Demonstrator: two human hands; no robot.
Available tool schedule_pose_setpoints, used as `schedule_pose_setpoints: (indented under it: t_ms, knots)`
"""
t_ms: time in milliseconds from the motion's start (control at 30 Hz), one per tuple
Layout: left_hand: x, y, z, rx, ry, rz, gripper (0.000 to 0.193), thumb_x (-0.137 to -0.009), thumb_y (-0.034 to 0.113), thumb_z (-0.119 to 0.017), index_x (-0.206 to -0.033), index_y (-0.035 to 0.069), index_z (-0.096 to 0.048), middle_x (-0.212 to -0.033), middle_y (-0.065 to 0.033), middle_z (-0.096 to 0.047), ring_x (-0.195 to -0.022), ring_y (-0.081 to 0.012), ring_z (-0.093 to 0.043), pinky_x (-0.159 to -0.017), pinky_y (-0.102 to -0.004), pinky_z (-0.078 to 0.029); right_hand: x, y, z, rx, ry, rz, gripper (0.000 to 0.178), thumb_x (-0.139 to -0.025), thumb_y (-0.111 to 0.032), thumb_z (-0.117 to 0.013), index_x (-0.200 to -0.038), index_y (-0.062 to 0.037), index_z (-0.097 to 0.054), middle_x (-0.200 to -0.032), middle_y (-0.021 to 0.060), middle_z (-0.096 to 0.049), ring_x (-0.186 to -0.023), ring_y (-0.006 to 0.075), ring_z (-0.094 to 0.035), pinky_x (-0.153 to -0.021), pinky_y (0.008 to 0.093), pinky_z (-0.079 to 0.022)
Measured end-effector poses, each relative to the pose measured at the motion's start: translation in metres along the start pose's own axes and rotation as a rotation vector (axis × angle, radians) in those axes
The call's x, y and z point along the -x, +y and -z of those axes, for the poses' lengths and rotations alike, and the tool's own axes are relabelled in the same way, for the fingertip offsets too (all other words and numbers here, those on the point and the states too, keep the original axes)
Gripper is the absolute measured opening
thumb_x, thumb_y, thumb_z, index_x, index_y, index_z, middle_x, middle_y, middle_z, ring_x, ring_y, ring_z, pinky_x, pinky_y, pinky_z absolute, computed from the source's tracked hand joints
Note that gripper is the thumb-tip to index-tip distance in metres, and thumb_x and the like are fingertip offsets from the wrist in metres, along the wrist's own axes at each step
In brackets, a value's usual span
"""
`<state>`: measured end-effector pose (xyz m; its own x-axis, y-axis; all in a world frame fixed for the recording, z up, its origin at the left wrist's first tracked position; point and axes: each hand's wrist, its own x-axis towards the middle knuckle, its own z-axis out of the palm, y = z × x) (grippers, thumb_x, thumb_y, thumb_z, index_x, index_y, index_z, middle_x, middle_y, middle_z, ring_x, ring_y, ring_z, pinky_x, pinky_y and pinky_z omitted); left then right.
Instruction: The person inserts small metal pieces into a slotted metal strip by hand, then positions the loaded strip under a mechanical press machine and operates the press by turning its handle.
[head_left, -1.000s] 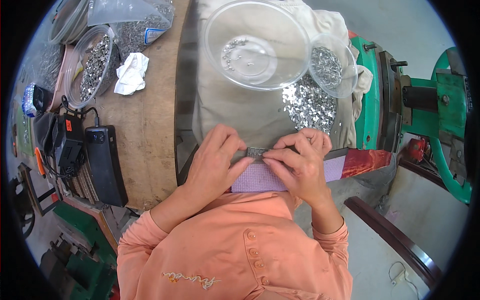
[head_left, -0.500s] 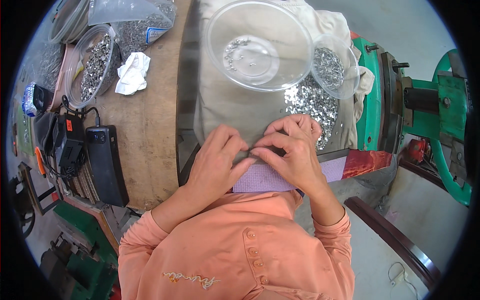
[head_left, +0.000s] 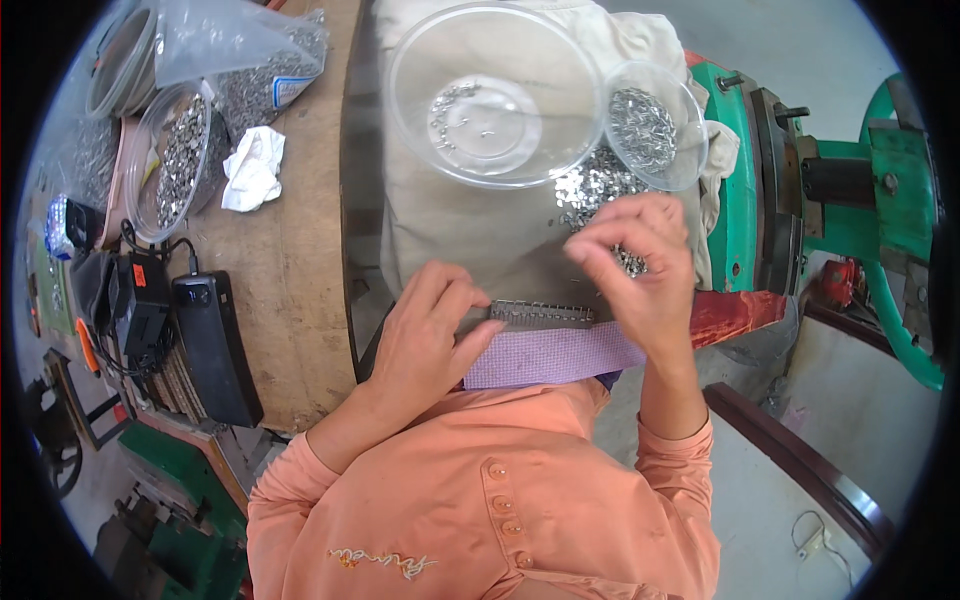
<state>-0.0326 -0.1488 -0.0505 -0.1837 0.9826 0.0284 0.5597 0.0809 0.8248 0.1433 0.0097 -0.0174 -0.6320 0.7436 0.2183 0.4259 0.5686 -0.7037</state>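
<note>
Pin-lined metal strip (head_left: pixel 543 315): dark grey, shiny bits are dotting its top; it is lying at the beige cloth's (head_left: pixel 460 225) near edge.
Left hand (head_left: pixel 425 325): thumb and fingers are pinching the strip's left end.
Right hand (head_left: pixel 645 260): hovering by silvery metal chips (head_left: pixel 582 190), thumb and forefinger meeting; cannot tell whether they are gripping anything.
Edges: purple checked fabric (head_left: pixel 550 357) is bordering the near side; beige cloth is stretching from strip to clear plastic basin (head_left: pixel 500 183).
Markings: script embroidery (head_left: pixel 380 560) is decorating the peach shirt (head_left: pixel 400 480).
</note>
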Motion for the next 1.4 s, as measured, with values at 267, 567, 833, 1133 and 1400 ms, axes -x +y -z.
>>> schedule_pose_setpoints:
  t_ms: [267, 567, 833, 1133, 1400]
  knots:
    - [-0.005, 0.005, -0.004, -0.05, 0.143, -0.193, 0.021, -0.072, 0.003, -0.082, -0.086, 0.004, -0.067, -0.092, -0.0079, -0.059, -0.079, -0.026, -0.058, -0.062, -0.0366, -0.048, -0.037, 0.027, 0.033, 0.392, 0.369, 0.058, 0.01, -0.08, -0.015, -0.08, -0.09, -0.0132, -0.078, -0.095, -0.0001, -0.069, -0.1, 0.0204, -0.055, -0.09, 0.035, -0.04]
    - [-0.004, 0.007, -0.012, -0.081, 0.09, -0.229, 0.02, -0.071, 0.002, -0.081, -0.088, 0.005, -0.07, -0.092, -0.0078, -0.06, -0.078, -0.0253, -0.059, -0.06, -0.0363, -0.048, 0.038, 0.021, 0.025, 0.329, 0.373, 0.073, 0.014, -0.079, -0.002, -0.078, -0.091, -0.0093, -0.077, -0.092, 0.0022, -0.065, -0.097, 0.0235, -0.053, -0.089, 0.0357, -0.04]
    - [-0.005, 0.006, -0.019, -0.126, 0.078, -0.233, 0.02, -0.072, -0.001, -0.08, -0.088, 0.005, -0.07, -0.093, -0.0085, -0.06, -0.078, -0.0257, -0.059, -0.061, -0.0361, -0.048, 0.116, 0.04, 0.015, 0.287, 0.493, -0.165, 0.016, -0.077, -0.003, -0.08, -0.091, -0.0096, -0.077, -0.091, 0.0009, -0.063, -0.096, 0.0237, -0.05, -0.086, 0.0368, -0.041]
    - [-0.006, 0.007, -0.022, -0.16, 0.083, -0.215, 0.022, -0.074, -0.001, -0.079, -0.091, 0.004, -0.067, -0.095, -0.0091, -0.061, -0.081, -0.028, -0.059, -0.065, -0.0373, -0.048, 0.119, 0.044, 0.016, 0.264, 0.518, -0.168, 0.014, -0.078, -0.005, -0.08, -0.091, -0.0086, -0.077, -0.091, 0.002, -0.063, -0.095, 0.0236, -0.051, -0.087, 0.036, -0.041]
    - [0.001, 0.007, -0.017, -0.116, 0.069, -0.133, 0.031, -0.075, 0.004, -0.082, -0.1, 0.004, -0.064, -0.103, -0.0135, -0.059, -0.085, -0.0306, -0.059, -0.065, -0.0374, -0.05, 0.133, 0.06, 0.031, 0.361, 0.472, -0.23, 0.025, -0.079, -0.008, -0.08, -0.103, -0.0088, -0.076, -0.103, 0.0048, -0.065, -0.103, 0.0256, -0.052, -0.094, 0.0382, -0.04]
